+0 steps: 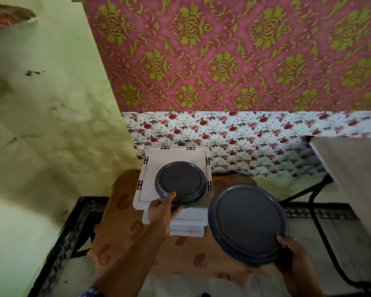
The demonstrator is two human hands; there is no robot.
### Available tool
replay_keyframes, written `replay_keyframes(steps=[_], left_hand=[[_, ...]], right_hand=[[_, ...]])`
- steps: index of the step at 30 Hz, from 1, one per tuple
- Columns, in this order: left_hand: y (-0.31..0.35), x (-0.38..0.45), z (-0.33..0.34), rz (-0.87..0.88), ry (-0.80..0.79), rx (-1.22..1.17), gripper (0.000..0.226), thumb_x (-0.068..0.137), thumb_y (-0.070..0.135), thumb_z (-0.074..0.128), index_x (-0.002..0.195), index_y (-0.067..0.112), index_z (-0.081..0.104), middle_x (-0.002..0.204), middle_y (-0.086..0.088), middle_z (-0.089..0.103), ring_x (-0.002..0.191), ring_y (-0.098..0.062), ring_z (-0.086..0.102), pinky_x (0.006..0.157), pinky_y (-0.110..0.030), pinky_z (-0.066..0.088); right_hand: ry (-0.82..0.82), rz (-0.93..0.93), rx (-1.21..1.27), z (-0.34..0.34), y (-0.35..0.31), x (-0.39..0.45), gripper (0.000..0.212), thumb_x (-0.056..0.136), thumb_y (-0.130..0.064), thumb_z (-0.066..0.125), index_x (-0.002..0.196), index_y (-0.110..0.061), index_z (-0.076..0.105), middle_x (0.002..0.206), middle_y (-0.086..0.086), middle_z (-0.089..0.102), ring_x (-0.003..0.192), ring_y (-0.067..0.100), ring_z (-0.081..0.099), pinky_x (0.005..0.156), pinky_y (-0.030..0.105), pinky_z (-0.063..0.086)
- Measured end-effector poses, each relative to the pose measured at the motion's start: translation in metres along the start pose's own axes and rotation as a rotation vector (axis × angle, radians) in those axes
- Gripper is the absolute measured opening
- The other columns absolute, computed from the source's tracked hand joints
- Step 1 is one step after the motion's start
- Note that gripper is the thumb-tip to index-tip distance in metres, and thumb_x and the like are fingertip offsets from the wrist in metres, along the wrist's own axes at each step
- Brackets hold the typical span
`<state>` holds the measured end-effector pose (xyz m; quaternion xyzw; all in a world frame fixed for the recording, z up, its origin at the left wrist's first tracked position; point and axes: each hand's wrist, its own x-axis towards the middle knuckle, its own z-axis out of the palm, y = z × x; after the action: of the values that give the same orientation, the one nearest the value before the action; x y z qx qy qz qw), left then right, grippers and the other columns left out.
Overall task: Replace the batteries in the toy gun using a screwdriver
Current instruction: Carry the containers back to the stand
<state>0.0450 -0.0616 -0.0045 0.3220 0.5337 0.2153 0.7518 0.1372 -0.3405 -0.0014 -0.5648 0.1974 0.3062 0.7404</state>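
Above the white box (174, 168), both hands grip round dark grey lids: left (162, 213) smaller (181, 182), right (291, 251) larger (247, 224).

Wall (223, 50) (seemingly close) behind crate (159, 155)

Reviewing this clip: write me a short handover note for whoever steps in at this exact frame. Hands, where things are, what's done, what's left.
Left hand: grips the near rim of the smaller grey plate, which lies on the stacked white trays.
Right hand: holds the larger grey plate by its lower right edge, tilted and lifted clear of the trays.
Job's things: no toy gun, screwdriver or batteries in view.
Done: nothing of the battery swap shows.
Left: everything. Probably set the plates aside, then find the gun, screwdriver and batteries; whether they are in the trays cannot be told.
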Motion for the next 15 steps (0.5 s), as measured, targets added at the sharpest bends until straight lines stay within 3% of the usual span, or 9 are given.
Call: replay_keyframes(steps=[1,2,4,5,7,8,10,13,15], left_hand=[[0.002,0.005,-0.001,-0.019,-0.026,0.008,0.033,0.079,0.013,0.071,0.105,-0.002,0.057,0.106,-0.020,0.064,0.093,-0.031,0.065,0.054,-0.028,0.059],[0.004,0.008,-0.001,-0.033,-0.044,0.026,0.031,0.080,0.013,0.070,0.103,-0.002,0.057,0.105,-0.020,0.064,0.090,-0.029,0.065,0.052,-0.027,0.059],[0.007,0.016,-0.001,-0.058,-0.079,0.068,0.024,0.081,0.014,0.069,0.096,0.000,0.057,0.103,-0.020,0.064,0.084,-0.026,0.064,0.051,-0.025,0.058],[0.009,0.020,-0.001,-0.061,-0.088,0.084,0.022,0.082,0.014,0.069,0.094,0.001,0.057,0.102,-0.020,0.064,0.081,-0.025,0.065,0.052,-0.025,0.058],[0.010,0.031,-0.001,-0.056,-0.108,0.137,0.021,0.081,0.017,0.070,0.091,0.002,0.059,0.098,-0.018,0.065,0.074,-0.023,0.065,0.054,-0.025,0.059],[0.011,0.033,0.000,-0.051,-0.126,0.160,0.021,0.081,0.018,0.070,0.088,0.002,0.059,0.093,-0.017,0.065,0.071,-0.022,0.065,0.055,-0.024,0.058],[0.013,0.035,0.001,-0.050,-0.186,0.204,0.018,0.082,0.019,0.069,0.080,0.004,0.059,0.085,-0.014,0.063,0.069,-0.019,0.063,0.056,-0.025,0.059],[0.015,0.031,-0.001,-0.017,-0.230,0.345,0.026,0.082,0.031,0.069,0.075,0.009,0.058,0.076,-0.011,0.061,0.067,-0.019,0.061,0.063,-0.032,0.059],[0.014,0.030,-0.009,0.117,-0.240,0.576,0.038,0.083,0.049,0.060,0.071,0.013,0.057,0.067,-0.007,0.060,0.064,-0.022,0.062,0.066,-0.037,0.059]], right_hand=[[0.019,-0.010,0.016,0.002,0.010,-0.009,0.038,0.056,-0.025,0.077,0.084,-0.010,0.057,0.112,0.029,0.062,0.063,0.028,0.060,0.059,0.031,0.049],[0.044,-0.018,0.026,0.001,0.017,-0.014,0.055,0.039,-0.032,0.083,0.082,-0.008,0.057,0.107,0.029,0.063,0.063,0.030,0.061,0.059,0.032,0.051],[0.107,-0.035,-0.022,0.006,0.031,-0.026,0.071,0.020,-0.041,0.086,0.075,-0.009,0.055,0.077,0.022,0.065,0.053,0.026,0.060,0.052,0.028,0.049],[0.141,-0.044,-0.030,0.008,0.035,-0.032,0.058,0.034,-0.040,0.086,0.073,-0.011,0.054,0.077,0.027,0.059,0.054,0.026,0.055,0.056,0.029,0.047],[0.158,-0.068,-0.016,0.015,0.048,-0.045,0.016,0.073,-0.018,0.068,0.074,-0.012,0.054,0.081,0.034,0.050,0.058,0.027,0.046,0.060,0.032,0.040],[0.177,-0.059,-0.035,0.017,0.055,-0.049,0.007,0.078,-0.011,0.061,0.077,-0.011,0.055,0.074,0.031,0.052,0.059,0.026,0.045,0.057,0.030,0.038],[0.248,-0.048,-0.014,0.021,0.073,-0.054,0.012,0.072,-0.013,0.064,0.082,-0.012,0.056,0.058,0.015,0.055,0.059,0.024,0.046,0.055,0.028,0.038],[0.281,-0.038,0.003,0.024,0.094,-0.061,0.031,0.052,-0.024,0.072,0.075,-0.015,0.054,0.055,0.010,0.042,0.049,0.020,0.038,0.050,0.025,0.030],[0.277,-0.033,0.005,0.028,0.109,-0.063,0.021,0.069,-0.018,0.068,0.070,-0.013,0.048,0.043,0.003,0.036,0.036,0.013,0.032,0.043,0.021,0.025]])
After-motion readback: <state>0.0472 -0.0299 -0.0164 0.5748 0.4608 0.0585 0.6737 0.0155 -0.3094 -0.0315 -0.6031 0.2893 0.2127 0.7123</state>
